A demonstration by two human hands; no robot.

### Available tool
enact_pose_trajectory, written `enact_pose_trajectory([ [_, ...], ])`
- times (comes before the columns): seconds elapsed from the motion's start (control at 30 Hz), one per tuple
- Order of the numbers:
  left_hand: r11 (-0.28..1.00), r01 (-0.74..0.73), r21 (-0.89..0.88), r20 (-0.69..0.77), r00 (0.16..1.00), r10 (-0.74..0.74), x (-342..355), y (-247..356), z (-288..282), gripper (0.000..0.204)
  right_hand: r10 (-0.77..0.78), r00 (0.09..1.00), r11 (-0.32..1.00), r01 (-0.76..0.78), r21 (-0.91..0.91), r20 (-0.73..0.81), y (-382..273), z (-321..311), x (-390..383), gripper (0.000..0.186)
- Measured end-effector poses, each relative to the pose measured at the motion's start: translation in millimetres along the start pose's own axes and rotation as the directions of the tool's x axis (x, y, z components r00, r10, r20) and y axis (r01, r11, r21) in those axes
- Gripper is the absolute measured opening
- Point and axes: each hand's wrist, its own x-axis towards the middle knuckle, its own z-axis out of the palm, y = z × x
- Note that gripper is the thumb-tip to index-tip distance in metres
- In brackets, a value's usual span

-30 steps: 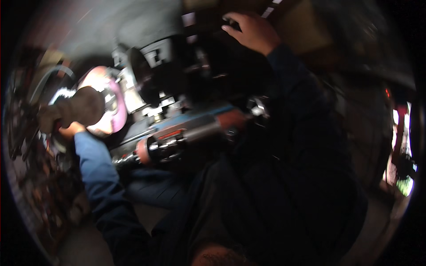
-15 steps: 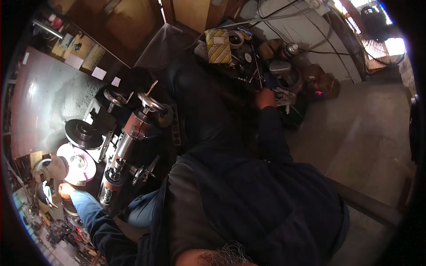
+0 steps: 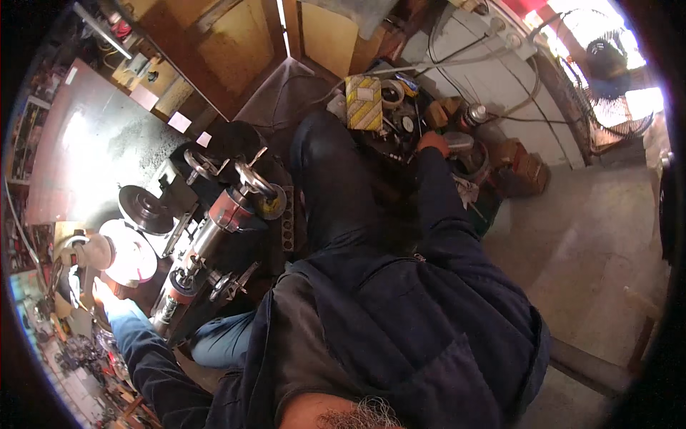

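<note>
My left hand is at the lower left, at the near edge of a brightly lit white grinding wheel. It is too small and glare-lit to make out what its fingers do. Behind that wheel stands a dark round disc. A lathe-like machine with a silver and red spindle body and a metal handwheel lies to the right of the wheel. My right hand reaches into clutter at the upper right, beside a clear plastic container and a small round dial. Its fingers are hidden.
A yellow-striped box, a spray can and cardboard boxes crowd the upper right. A black fan stands by the window. Shiny sheet metal rises at the left. A thick pipe runs at the lower right.
My right hand has moved slightly up, off the white rag, to the spot beside the clear container. My left hand stays by the wheel. The whole view has shifted and brightened.
</note>
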Motion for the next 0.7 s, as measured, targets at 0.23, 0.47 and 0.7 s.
enact_pose_trajectory([
  [0.23, 0.998, 0.055, -0.001, 0.109, 0.993, -0.055, -36.3, 28.0, -38.7, 0.041, -0.208, 0.977, 0.976, 0.205, -0.075, -0.038, 9.9, -4.7, 4.5, 0.031],
  [0.47, 0.960, 0.279, -0.032, 0.037, 0.960, -0.277, -12.7, 45.8, -42.8, 0.046, -0.405, 0.908, 0.873, 0.349, -0.341, -0.106, 59.9, 25.8, 40.5, 0.027],
  [0.7, 0.957, 0.282, -0.071, 0.166, 0.949, -0.268, -50.0, 59.0, -58.9, 0.041, -0.438, 0.859, 0.602, 0.499, 0.623, -0.265, -12.1, -148.6, -116.8, 0.028],
])
